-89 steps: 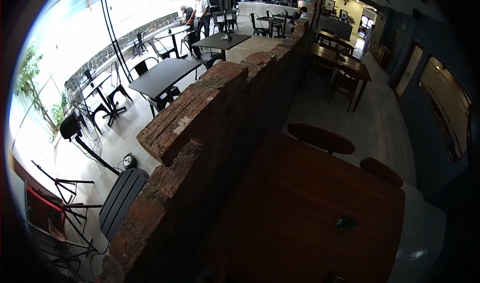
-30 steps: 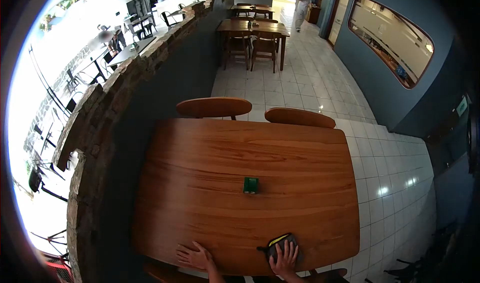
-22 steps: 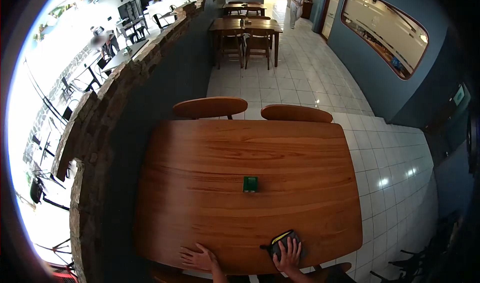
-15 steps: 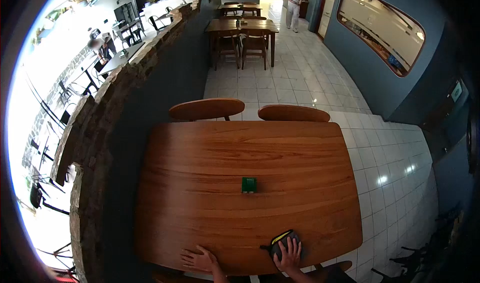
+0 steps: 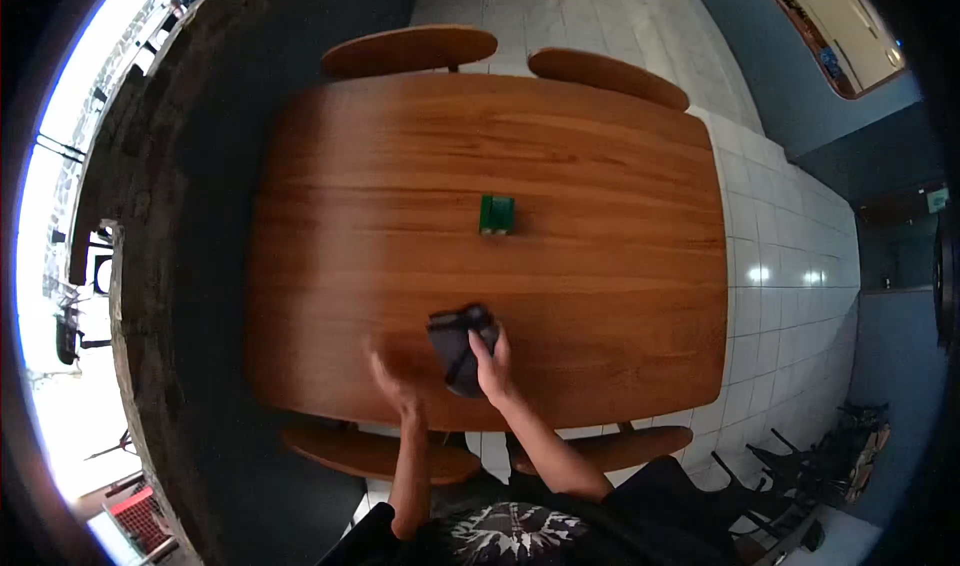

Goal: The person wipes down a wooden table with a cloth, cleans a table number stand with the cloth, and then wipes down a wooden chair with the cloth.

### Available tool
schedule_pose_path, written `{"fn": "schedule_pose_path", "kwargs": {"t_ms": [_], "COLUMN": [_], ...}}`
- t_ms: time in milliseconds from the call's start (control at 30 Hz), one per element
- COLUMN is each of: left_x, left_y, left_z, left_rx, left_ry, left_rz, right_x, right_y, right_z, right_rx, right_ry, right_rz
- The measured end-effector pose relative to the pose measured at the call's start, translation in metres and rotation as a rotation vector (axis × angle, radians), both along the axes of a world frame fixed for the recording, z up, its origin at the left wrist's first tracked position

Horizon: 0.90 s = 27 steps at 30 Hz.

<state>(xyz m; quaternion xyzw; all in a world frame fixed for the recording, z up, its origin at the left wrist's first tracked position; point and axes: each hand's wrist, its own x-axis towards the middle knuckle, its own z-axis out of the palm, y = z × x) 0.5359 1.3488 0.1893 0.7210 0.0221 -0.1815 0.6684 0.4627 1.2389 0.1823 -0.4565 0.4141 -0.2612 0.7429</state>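
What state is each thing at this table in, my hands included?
pouch: held, zip too blurred to judge
right hand: gripping the pouch
left hand: motion-blurred, nothing visible in it
green box: resting on the table
far chairs: upright, drawn up to the table

The bench [image 5: 610, 276] is flanked on the left by a wall [image 5: 140, 226] and on the right by floor tiles [image 5: 765, 316]. 2 far chairs [image 5: 410, 52] are set side by side behind its far edge; 2 near chairs [image 5: 610, 450] are set at its near edge. A box [image 5: 497, 215] is placed on the bench, near its middle. Before the box, slightly to the left, a pouch [image 5: 455, 351] is held in the right hand [image 5: 490, 358]; the left hand [image 5: 393, 384] is located left of the pouch. A window [image 5: 845, 26] is set in the far right wall [image 5: 740, 26].
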Motion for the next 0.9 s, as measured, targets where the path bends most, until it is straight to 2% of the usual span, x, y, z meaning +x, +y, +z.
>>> {"fn": "schedule_pose_path", "kwargs": {"t_ms": [33, 67, 100, 133, 167, 200, 233, 267, 333, 367, 400, 467, 533, 567, 600, 667, 733, 800, 867, 900], "left_x": [-0.003, -0.001, 0.001, 0.011, 0.021, 0.023, 0.024, 0.029, 0.042, 0.044, 0.046, 0.06, 0.086, 0.104, 0.126, 0.158, 0.169, 0.17, 0.168, 0.164], "left_y": [-0.024, -0.029, -0.034, -0.038, -0.043, -0.046, -0.048, -0.054, -0.055, -0.056, -0.056, -0.055, -0.045, -0.036, -0.027, -0.012, -0.002, 0.005, 0.011, 0.015], "left_z": [0.02, 0.005, -0.011, -0.01, -0.01, 0.012, 0.033, 0.026, 0.051, 0.064, 0.073, 0.06, 0.049, 0.032, 0.01, -0.028, -0.026, -0.03, -0.047, -0.051], "left_rx": [-0.32, -0.419, -0.509, -0.505, -0.497, -0.422, -0.343, -0.267, -0.198, -0.121, -0.044, -0.001, -0.132, -0.054, 0.019, 0.139, 0.2, 0.268, 0.354, 0.356], "left_ry": [0.245, 0.299, 0.358, 0.384, 0.405, 0.272, 0.139, 0.04, 0.083, 0.025, -0.032, 0.031, 0.185, 0.07, -0.049, -0.207, -0.255, -0.311, -0.471, -0.469], "left_rz": [0.111, 0.018, -0.076, -0.179, -0.284, -0.33, -0.363, -0.305, -0.415, -0.466, -0.511, -0.593, -0.328, -0.313, -0.296, -0.303, -0.356, -0.396, -0.504, -0.517], "right_x": [0.014, 0.023, 0.031, 0.037, 0.04, 0.038, 0.035, 0.036, 0.034, 0.027, 0.024, 0.02, -0.008, -0.025, -0.033, -0.054, -0.047, -0.027, 0.014, 0.038], "right_y": [0.005, 0.011, 0.016, 0.014, 0.007, -0.001, -0.007, -0.007, 0.001, -0.002, -0.006, -0.007, -0.019, -0.018, -0.01, 0.01, 0.042, 0.037, 0.016, 0.007], "right_z": [0.033, 0.053, 0.045, 0.039, 0.045, 0.053, 0.05, 0.046, 0.051, 0.015, 0.008, 0.054, 0.041, 0.05, 0.037, -0.002, -0.01, -0.027, -0.03, -0.033], "right_rx": [0.136, 0.273, 0.258, 0.227, 0.32, 0.413, 0.485, 0.551, 0.731, 0.62, 0.716, 0.084, -0.677, -0.609, -0.614, -0.923, -1.08, -1.14, -1.138, -1.146], "right_ry": [-0.029, -0.059, -0.128, -0.201, -0.285, -0.37, -0.323, -0.347, -0.526, -0.476, -0.499, -0.019, 0.385, 0.516, 0.522, 0.727, 1.073, 1.086, 1.168, 1.166], "right_rz": [0.081, 0.155, 0.14, 0.123, 0.117, 0.104, 0.08, -0.013, -0.109, -0.146, -0.248, -0.369, -0.342, -0.21, -0.227, 0.236, 0.574, 0.542, 0.29, 0.251]}}
